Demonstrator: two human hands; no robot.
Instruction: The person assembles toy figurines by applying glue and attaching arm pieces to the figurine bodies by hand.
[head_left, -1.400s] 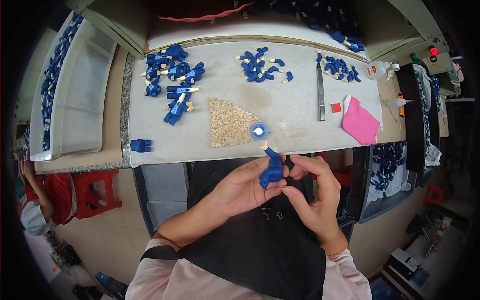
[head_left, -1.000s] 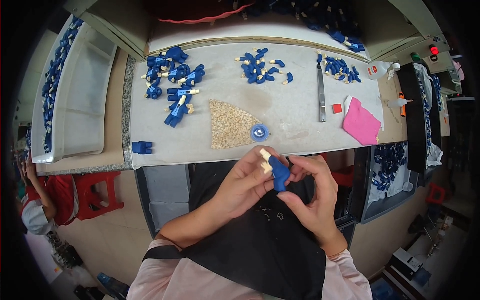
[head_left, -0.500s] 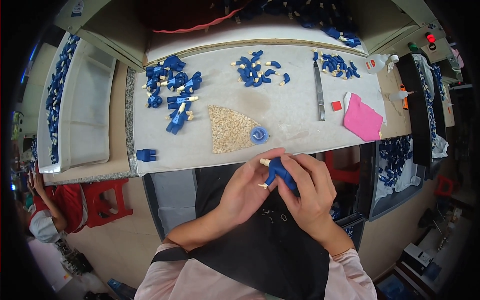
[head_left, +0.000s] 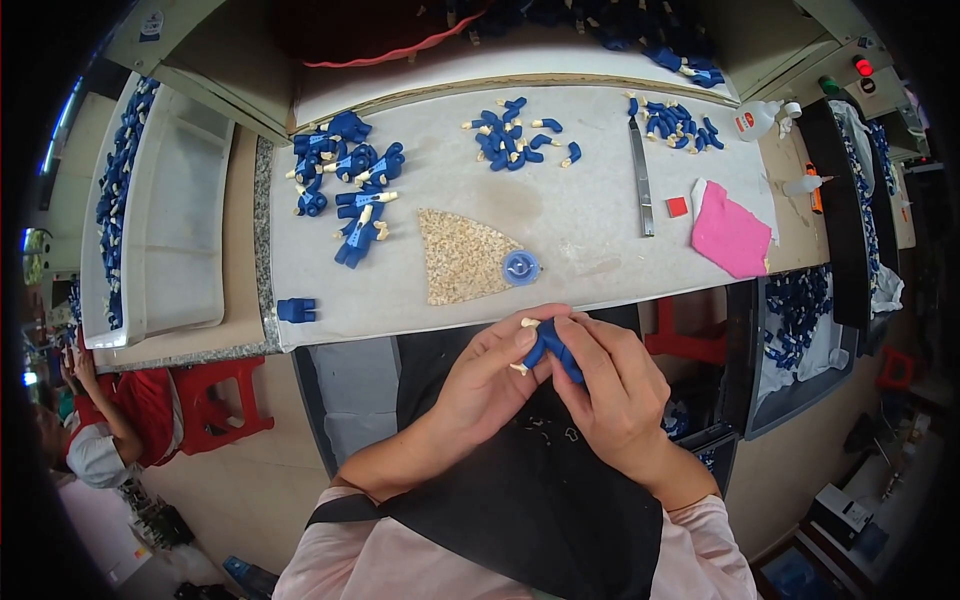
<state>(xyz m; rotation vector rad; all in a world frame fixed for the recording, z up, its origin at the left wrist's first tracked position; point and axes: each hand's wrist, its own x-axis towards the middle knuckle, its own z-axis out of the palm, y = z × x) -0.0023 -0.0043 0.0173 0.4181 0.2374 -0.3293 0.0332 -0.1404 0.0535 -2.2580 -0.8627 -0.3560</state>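
Observation:
Both my hands hold a small blue figure body above my black apron, just off the table's front edge. It has a cream neck and a bent arm ending in a cream hand. My left hand cups it from the left, its thumb pressing on the arm. My right hand grips the body from the right, with fingers and thumb closed round it; much of the body is hidden there. On the table ahead lie a blue cup and a patch of cream granules.
Blue figure bodies are piled at left, with one blue piece near the front edge. Loose blue arms lie in two heaps. At right are a metal strip, a pink cloth and bottles. Bins flank the table.
My left thumb has come over onto the figure's arm, and the fingers have closed in. The figure has turned slightly in my hands. The view has shifted a little.

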